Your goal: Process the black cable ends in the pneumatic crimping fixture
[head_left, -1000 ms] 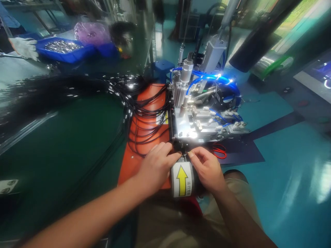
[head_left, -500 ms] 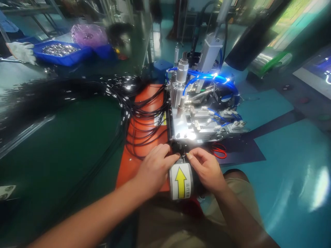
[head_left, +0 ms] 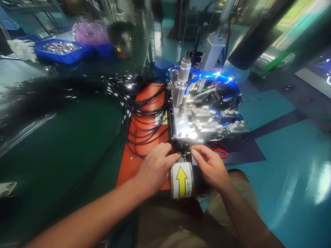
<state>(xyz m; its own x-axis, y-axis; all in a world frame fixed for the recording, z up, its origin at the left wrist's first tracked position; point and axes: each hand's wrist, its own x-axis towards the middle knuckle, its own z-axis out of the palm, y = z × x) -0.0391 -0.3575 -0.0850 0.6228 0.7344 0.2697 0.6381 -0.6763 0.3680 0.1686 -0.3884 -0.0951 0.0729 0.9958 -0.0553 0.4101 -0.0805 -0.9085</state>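
My left hand [head_left: 157,162] rests at the black fixture [head_left: 178,146] in front of the machine, fingers curled and thumb reaching toward its middle. What those fingers grip is hidden; a black cable runs behind them. My right hand [head_left: 210,163] is on the fixture's other side, thumb and forefinger tips close but slightly apart. Just left of these tips sits a small shiny piece with a reddish tint [head_left: 187,153], too small to name. Below both hands is a white label [head_left: 174,182] with a yellow arrow [head_left: 182,182].
The machine [head_left: 187,127] with blue air tubes [head_left: 210,74] stands directly ahead. Black cables [head_left: 147,129] drape over the orange base [head_left: 131,172]. Red-handled scissors [head_left: 221,151] lie at right. A blue tray [head_left: 63,57] of metal parts and a white-gloved hand [head_left: 23,49] are at far left.
My right hand has drawn a little to the right, its fingertips farther from the small shiny piece. My left hand keeps its place at the fixture. The view has shifted slightly.
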